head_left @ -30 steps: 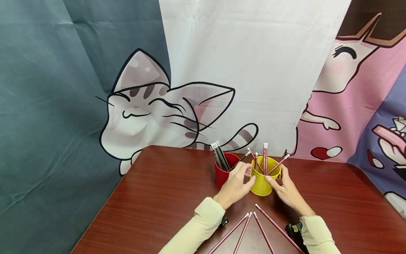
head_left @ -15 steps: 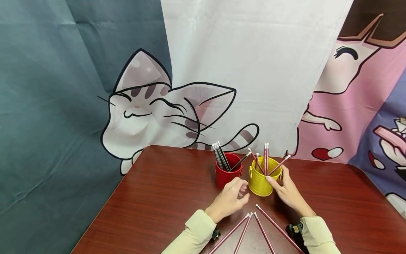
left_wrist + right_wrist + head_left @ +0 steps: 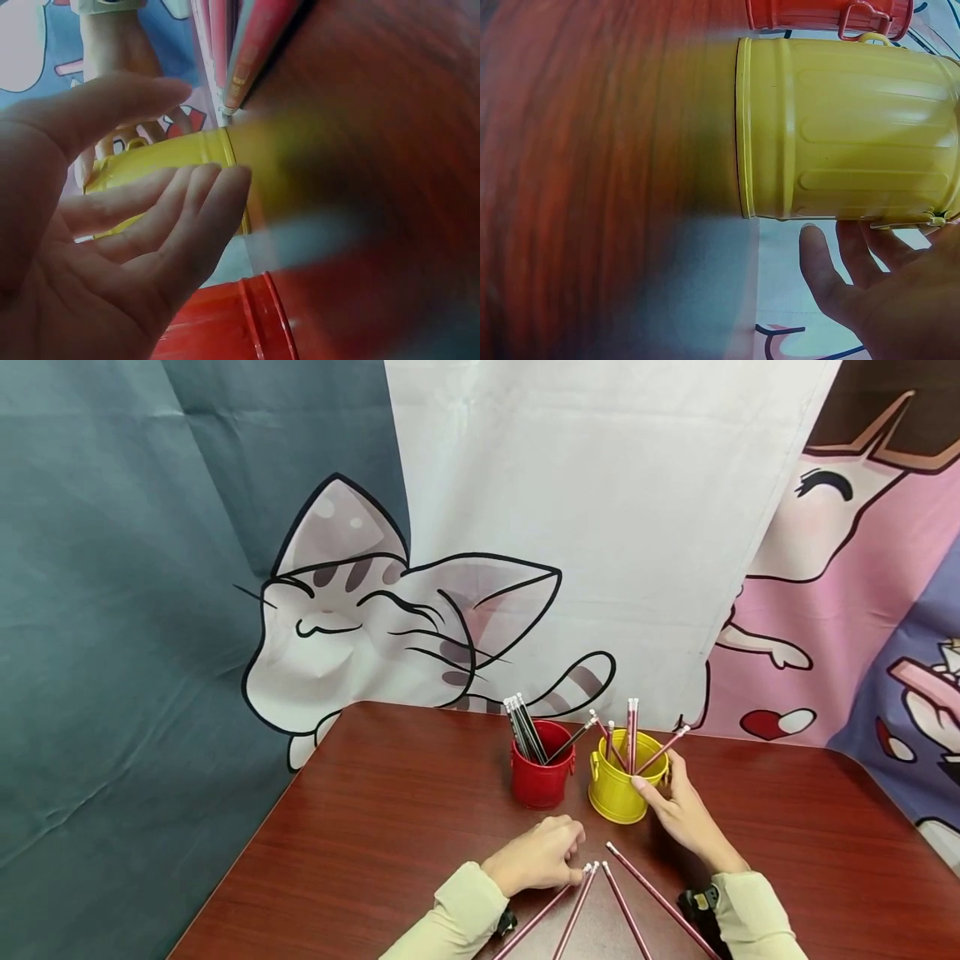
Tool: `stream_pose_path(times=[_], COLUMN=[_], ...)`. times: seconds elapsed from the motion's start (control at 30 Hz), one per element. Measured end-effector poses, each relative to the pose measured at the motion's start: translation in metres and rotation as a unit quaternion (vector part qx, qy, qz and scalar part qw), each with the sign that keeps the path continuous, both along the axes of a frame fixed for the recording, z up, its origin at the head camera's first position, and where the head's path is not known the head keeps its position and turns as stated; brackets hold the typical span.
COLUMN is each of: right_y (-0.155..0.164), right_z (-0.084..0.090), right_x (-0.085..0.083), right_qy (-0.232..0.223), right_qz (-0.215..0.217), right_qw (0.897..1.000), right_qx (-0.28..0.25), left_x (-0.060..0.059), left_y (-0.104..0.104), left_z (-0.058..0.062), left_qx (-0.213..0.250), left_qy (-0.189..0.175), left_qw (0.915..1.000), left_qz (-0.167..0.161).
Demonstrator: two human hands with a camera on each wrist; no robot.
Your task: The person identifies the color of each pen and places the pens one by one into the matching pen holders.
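In the head view my left hand (image 3: pixel 536 857) hovers low by the eraser ends of several loose pink pencils (image 3: pixel 627 910) that fan out on the table. The left wrist view shows a gap between its thumb and fingers, with pencils (image 3: pixel 259 52) just beyond. My right hand (image 3: pixel 686 817) holds a small yellow bucket (image 3: pixel 618 799) by its right side, thumb at the front rim. Several pink pencils (image 3: pixel 632 731) stand in that bucket, eraser ends up. Along the yellow wall (image 3: pixel 870 127), right fingers (image 3: pixel 821 262) show beside the handle in the right wrist view.
Left of the yellow bucket stands a red bucket (image 3: pixel 538 787) with several black pencils (image 3: pixel 529 731) in it. Both sit on a reddish-brown wooden table (image 3: pixel 390 810). Behind the table hangs a cloth printed with cartoon figures (image 3: pixel 480 485).
My left hand has left the yellow bucket and come down towards me, to the tips of the loose pencils. The right hand has stayed on the bucket.
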State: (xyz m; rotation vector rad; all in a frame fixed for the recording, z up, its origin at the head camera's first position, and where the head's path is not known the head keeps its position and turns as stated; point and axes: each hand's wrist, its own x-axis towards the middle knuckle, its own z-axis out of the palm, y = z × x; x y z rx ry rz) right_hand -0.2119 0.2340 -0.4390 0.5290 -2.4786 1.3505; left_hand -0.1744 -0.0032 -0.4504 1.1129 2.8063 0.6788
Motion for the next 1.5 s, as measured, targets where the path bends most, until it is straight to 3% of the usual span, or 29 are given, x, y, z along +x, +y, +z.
stream_pose_path(times=[0.17, 0.43, 0.6, 0.93, 1.1, 1.5], right_y=[0.0, 0.011, 0.014, 0.007, 0.001, 0.002], right_z=[0.001, -0.021, -0.025, -0.011, 0.002, 0.002], right_x=[0.001, -0.015, -0.019, -0.011, -0.001, 0.001], right_qy=[-0.003, -0.007, -0.005, -0.001, 0.0, -0.012], right_qz=[0.003, 0.005, 0.011, 0.007, 0.004, 0.005], right_qw=[1.0, 1.0, 1.0, 1.0, 1.0, 1.0], right_qx=[0.002, 0.0, -0.009, -0.005, -0.006, 0.0], left_x=[0.003, 0.004, 0.008, 0.021, 0.023, 0.027], left_y=[0.0, -0.001, 0.0, 0.005, 0.008, 0.01], left_z=[0.001, 0.003, 0.005, 0.011, 0.012, 0.008], left_qx=[-0.032, -0.063, -0.092, -0.133, -0.144, -0.134], left_qy=[0.001, -0.002, 0.008, -0.04, -0.04, 0.003], left_qw=[0.9995, 0.998, 0.9958, 0.9887, 0.9875, 0.9904], left_qz=[0.002, -0.003, -0.001, 0.057, 0.051, 0.031])
